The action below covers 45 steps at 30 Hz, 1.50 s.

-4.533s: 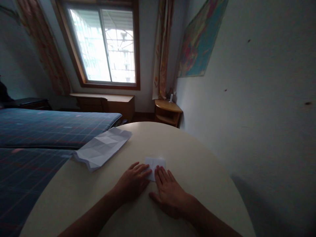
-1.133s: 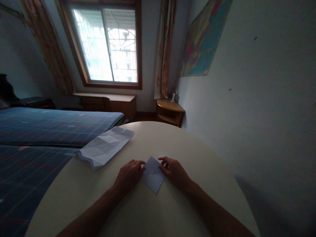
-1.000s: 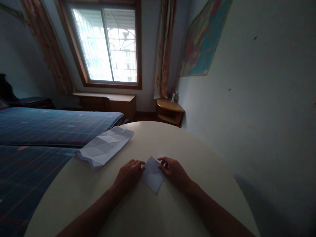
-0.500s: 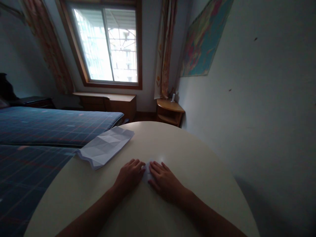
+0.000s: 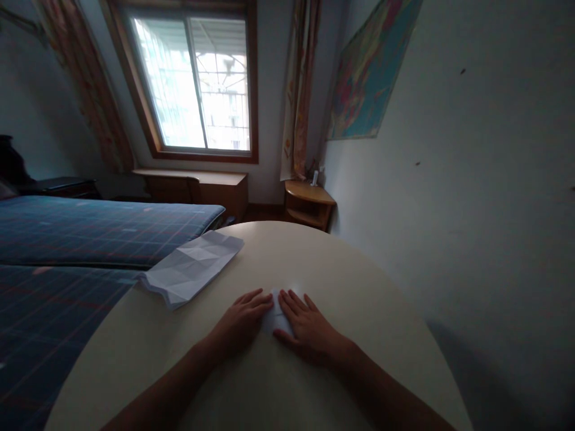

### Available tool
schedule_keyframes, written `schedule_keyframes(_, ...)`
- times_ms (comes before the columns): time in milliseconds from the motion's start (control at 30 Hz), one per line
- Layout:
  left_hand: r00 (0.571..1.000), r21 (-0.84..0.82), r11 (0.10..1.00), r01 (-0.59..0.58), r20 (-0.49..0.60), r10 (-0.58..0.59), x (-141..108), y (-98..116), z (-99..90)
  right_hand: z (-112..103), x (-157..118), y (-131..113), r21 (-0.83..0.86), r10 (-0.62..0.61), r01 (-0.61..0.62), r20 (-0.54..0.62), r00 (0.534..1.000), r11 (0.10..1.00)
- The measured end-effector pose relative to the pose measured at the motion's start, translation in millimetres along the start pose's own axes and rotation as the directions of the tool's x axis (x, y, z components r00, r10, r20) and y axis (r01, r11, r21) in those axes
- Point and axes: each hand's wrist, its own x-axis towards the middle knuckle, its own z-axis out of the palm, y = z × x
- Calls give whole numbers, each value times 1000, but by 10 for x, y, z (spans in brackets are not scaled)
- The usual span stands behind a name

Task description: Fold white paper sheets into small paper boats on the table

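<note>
A small folded piece of white paper [image 5: 279, 317] lies flat on the round cream table [image 5: 309, 257], between my two hands. Across its right part rests my right hand [image 5: 303, 326], palm down with the fingers stretched out and the thumb apart. My left hand [image 5: 245, 317] lies at the paper's left edge, its fingers extended and the tips touching the paper. Both hands hide parts of the paper, so its full outline does not show.
Creased sheets of white paper [image 5: 193, 269] lie at the table's left edge, partly over it. A bed with a blue plaid cover [image 5: 108, 230] adjoins the table on the left. The white wall [image 5: 471, 239] runs along the right. A wooden corner stand [image 5: 309, 193] stands beyond.
My right hand has shifted slightly right and its thumb has spread. My left hand's fingers have straightened and moved a little right. More of the small paper shows between them.
</note>
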Motion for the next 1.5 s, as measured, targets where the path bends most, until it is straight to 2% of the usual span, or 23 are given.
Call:
schedule_keyframes(133,1000,20,1000,-20,-13,20,17,105,-67,-39,-16,72,0,13,-13,-6,1000,1000)
schedule_keyframes(300,999,12,1000,-2,-33,3,35,209,-150,-44,-17,169,43,-117,116,11,993,992)
schedule_keyframes(433,999,-44,998,-36,-27,35,26,213,-159,-35,-8,178,61,-139,136,36,990,989)
schedule_keyframes(533,1000,-62,998,-13,15,14,22,194,-134,-43,-22,156,47,-94,92,45,995,995)
schedule_keyframes(633,999,-40,999,13,50,-11,16,183,-120,-62,-48,155,5,19,-19,47,999,1000)
schedule_keyframes(800,996,23,998,-51,76,49,-13,195,-140,-47,-68,222,-48,170,-169,21,985,985)
schedule_keyframes(933,992,82,994,-76,106,67,-22,249,-183,38,-57,252,-65,157,-161,-67,985,985)
schedule_keyframes(1167,990,160,983,-88,122,69,-6,381,-192,112,-34,211,-104,151,-157,-65,986,982)
schedule_keyframes(1367,990,152,985,-78,132,58,10,409,-175,14,-48,203,-111,141,-148,-64,988,983)
schedule_keyframes(1500,988,162,982,-99,135,77,7,380,-155,-88,-38,256,-79,88,-100,-144,986,992)
